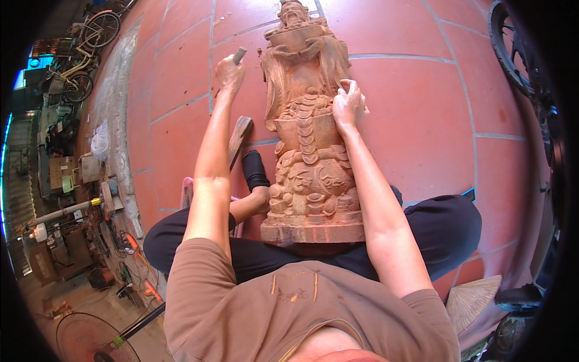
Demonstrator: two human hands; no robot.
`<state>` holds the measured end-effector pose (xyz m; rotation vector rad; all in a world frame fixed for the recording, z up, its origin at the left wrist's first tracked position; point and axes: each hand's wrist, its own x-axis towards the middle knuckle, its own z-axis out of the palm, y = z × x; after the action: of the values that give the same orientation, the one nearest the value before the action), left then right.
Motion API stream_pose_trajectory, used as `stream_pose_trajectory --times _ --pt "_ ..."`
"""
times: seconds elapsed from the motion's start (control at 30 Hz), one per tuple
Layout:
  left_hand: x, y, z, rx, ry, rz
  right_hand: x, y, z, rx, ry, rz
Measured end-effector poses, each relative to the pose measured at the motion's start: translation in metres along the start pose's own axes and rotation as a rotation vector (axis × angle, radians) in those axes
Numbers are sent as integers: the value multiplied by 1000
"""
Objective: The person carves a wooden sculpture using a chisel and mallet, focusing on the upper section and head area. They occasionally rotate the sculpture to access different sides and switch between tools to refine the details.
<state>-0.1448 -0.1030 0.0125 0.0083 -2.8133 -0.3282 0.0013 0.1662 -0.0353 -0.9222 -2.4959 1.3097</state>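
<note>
Between my legs lies a carved wooden statue, a bearded, robed figure with strings of coins down its front. Its head points away from me and its flat base is close to my lap. My left hand is raised left of the statue, apart from it, closed around a short grey-brown stub whose end sticks out on top. At the statue's right edge, my right hand rests by the robe with curled fingers. Whatever it may hold is hidden. A wooden club-like piece lies left of the statue near my foot.
Red floor tiles surround the statue. Bicycles and cluttered tools stand along the left, with a fan at lower left. A black wheel is at the far right, and a woven fan-shaped piece lies by my right knee.
</note>
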Motion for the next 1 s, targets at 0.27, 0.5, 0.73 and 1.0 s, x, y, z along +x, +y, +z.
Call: stream_pose_trajectory --times 0.27,0.5,0.73,1.0 --pt "-2 -38 -13 70 120 69 2 2 0 29 -16 4" --pt "-4 -27 -8 -4 -21 -39 0 -2 -2 16 -42 18" --pt "-9 31 16 -246 33 206 0 0 -1 24 -26 -4" --pt "-9 70 32 -42 -91 572 0 -1 -1 22 -38 9"
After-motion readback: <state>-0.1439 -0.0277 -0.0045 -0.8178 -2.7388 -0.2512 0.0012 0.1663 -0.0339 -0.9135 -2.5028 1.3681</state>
